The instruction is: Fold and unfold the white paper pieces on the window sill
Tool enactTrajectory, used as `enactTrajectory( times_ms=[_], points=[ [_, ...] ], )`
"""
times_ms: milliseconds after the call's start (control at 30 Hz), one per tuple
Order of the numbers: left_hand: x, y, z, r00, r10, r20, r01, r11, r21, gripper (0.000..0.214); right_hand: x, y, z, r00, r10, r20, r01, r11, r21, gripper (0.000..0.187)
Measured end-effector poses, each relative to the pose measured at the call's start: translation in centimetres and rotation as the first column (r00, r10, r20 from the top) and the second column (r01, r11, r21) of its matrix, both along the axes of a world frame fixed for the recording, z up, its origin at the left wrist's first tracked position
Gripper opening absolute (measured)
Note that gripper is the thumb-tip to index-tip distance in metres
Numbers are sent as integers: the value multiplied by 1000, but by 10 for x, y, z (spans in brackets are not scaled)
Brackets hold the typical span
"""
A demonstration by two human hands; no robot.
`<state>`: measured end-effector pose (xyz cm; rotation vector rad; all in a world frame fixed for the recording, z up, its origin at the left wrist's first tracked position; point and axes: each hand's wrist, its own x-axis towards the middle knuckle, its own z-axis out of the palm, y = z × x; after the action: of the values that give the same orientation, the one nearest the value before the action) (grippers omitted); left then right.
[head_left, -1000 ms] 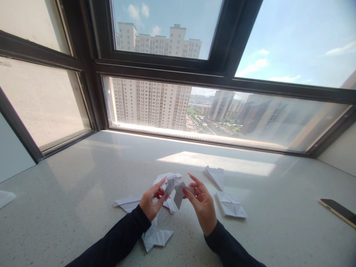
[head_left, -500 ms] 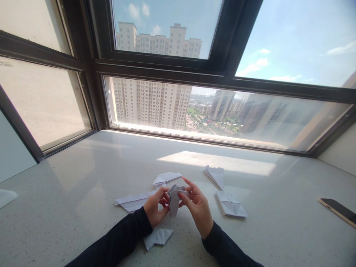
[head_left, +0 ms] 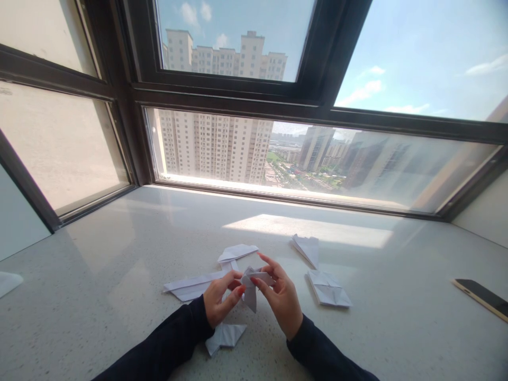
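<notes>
Between my two hands is a small folded white paper piece (head_left: 250, 296) with pointed flaps, held just above the counter. My left hand (head_left: 221, 300) pinches its left side, thumb in front and fingers behind. On the right, my right hand (head_left: 282, 299) grips a flap between thumb and fingers, its index finger raised along the top. Beyond my hands lies a folded paper with a curved top (head_left: 237, 253). A long folded paper strip (head_left: 190, 288) rests to the left, partly behind my left hand. Nearer me, under my left wrist, is a creased paper piece (head_left: 226, 336).
To the right lie a square folded paper packet (head_left: 329, 289) and a fan-like folded paper (head_left: 307, 250). A phone (head_left: 482, 297) sits at the far right of the speckled counter (head_left: 377, 338). Dark window frames (head_left: 238, 95) border the back; a white object (head_left: 8, 283) is at the left edge.
My left thumb has moved up onto the front of the folded paper. The paper has turned slightly, and its lower flap now points down more to the right.
</notes>
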<state>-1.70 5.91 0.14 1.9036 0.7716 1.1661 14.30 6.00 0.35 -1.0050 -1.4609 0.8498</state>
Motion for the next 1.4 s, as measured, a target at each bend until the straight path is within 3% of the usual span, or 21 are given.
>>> enactTrajectory(
  times_ms=[167, 333, 433, 533, 633, 700, 867, 933, 1033, 1100, 1133, 1233, 1333, 1400],
  points=[
    [0, 7, -1, 983, 169, -66, -169, 986, 14, 26, -3, -2, -2, 997, -53, 59, 50, 997, 57, 43],
    [2, 10, -4, 978, 148, 145, -107, 961, -256, 34, -3, 0, -4, 963, -250, 98, 240, 965, 101, 61],
    [3, 12, -6, 968, 119, 221, -41, 943, -329, 37, -3, 4, -5, 995, -87, 57, 88, 996, -10, 61],
    [2, 13, -5, 976, 84, 200, -23, 957, -289, 36, -2, 8, -8, 996, 85, -16, -86, 990, -109, 36],
    [0, 13, -5, 990, 125, 65, -115, 984, -138, 31, 2, 11, -9, 997, 64, -46, -69, 990, -125, 23],
    [0, 14, -6, 991, 133, -10, -134, 986, -103, 29, 4, 11, -7, 998, 44, -36, -48, 993, -110, 22],
    [2, 12, -11, 997, 47, 59, -32, 971, -238, 43, 3, 4, -1, 987, 31, 160, -28, 999, -23, 16],
    [3, 11, -12, 994, 55, 97, -23, 954, -299, 37, 1, 2, 0, 974, 22, 225, -28, 999, 22, 15],
    [2, 14, -9, 965, 185, 185, -103, 919, -380, 33, 0, 1, -1, 969, -153, 192, 132, 984, 116, 18],
    [0, 18, -6, 907, 332, 260, -212, 891, -402, 35, 0, 0, -1, 945, -277, 176, 249, 954, 165, 17],
    [-2, 20, -5, 870, 399, 290, -264, 873, -410, 36, -1, -1, -1, 935, -281, 214, 244, 952, 183, 16],
    [-6, 26, -3, 781, 524, 338, -353, 818, -454, 37, -6, -8, 0, 865, -91, 493, -17, 978, 209, 22],
    [-7, 27, -3, 744, 562, 361, -355, 791, -498, 37, -13, -18, 0, 684, 81, 725, -314, 930, 193, 36],
    [-7, 27, -3, 739, 562, 371, -339, 787, -515, 37, -17, -23, 0, 617, 134, 776, -413, 894, 174, 44]
  ],
)
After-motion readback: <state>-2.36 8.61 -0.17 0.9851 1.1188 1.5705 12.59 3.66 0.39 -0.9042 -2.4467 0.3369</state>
